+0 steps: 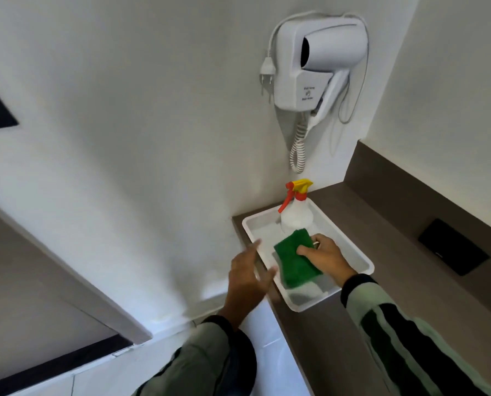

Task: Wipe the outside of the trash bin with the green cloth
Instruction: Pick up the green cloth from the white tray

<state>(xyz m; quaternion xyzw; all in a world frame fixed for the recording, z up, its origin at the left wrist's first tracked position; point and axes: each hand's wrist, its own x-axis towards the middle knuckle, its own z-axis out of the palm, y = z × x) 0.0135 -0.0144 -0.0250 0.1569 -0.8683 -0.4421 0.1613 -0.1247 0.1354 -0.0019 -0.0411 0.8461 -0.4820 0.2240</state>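
Two sleeves in pale green with dark stripes reach up from the bottom edge toward a brown surface (387, 241) set against a white wall. The left hand (247, 278) hovers at the near left rim of a white tray (350, 247), its fingers spread and slightly blurred, the grip wide open with nothing in it; whether a fingertip touches the rim cannot be told. Just to its right, the right hand (324, 257) reaches into the tray, and its grip is closed on the right edge of the green cloth (295, 258), thumb on top and fingers curled beneath. The cloth is a flat, folded rectangle held tilted over the tray's floor, with a pale grey-white piece of material showing beneath its near end. Behind the cloth, at the far end of the same tray, stands a white spray bottle (296, 215) with a yellow nozzle and a red trigger, upright and just beyond the cloth's far corner. On the surface well to the right lies a flat black rectangular panel (452, 247). Higher on the wall above the tray hangs a white hair dryer (318, 61) in its holder, with a coiled cord looping down below it and a plug dangling at its left. The trash bin is not in view.
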